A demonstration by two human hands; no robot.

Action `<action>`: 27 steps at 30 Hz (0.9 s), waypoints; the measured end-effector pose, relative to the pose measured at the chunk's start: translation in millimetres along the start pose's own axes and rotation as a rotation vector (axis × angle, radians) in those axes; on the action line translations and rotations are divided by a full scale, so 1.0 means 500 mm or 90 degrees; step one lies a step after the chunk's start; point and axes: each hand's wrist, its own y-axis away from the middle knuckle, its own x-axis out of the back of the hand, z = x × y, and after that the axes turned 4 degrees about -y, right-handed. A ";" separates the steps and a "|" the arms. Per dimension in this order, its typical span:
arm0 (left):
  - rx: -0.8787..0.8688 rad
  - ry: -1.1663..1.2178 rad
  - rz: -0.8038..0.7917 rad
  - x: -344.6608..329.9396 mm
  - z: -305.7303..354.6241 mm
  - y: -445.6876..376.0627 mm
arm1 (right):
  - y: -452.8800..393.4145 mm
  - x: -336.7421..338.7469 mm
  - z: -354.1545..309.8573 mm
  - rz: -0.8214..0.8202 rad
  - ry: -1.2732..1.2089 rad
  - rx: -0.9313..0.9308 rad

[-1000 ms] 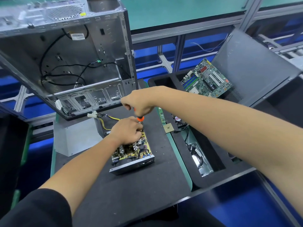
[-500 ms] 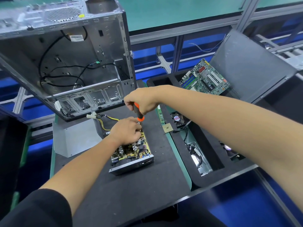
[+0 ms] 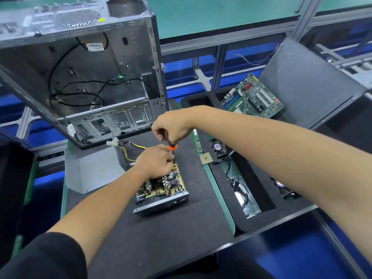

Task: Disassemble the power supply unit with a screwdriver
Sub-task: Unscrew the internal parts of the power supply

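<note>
On the black-matted table [image 3: 141, 238], the opened power supply unit [image 3: 163, 190] lies with its long axis running from the near right to the far left, circuit board facing up. The right hand [image 3: 171, 125] grips the screwdriver [image 3: 170, 142] nearly upright, tip down at the unit's far end. The left hand [image 3: 156, 163] rests curled there, pinching something I cannot make out.

Orange-and-black screwdriver [image 3: 170, 142], yellow circuit board [image 3: 161, 185], green motherboard [image 3: 251, 97].
</note>
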 end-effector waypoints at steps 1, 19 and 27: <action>0.000 -0.007 -0.003 0.000 0.000 -0.001 | -0.001 0.001 0.000 0.005 0.007 -0.016; -0.009 -0.018 -0.010 -0.006 -0.005 -0.002 | -0.009 -0.003 0.002 0.035 0.073 -0.108; -0.007 -0.026 -0.012 0.000 0.001 0.001 | -0.006 -0.003 0.001 -0.001 0.024 -0.039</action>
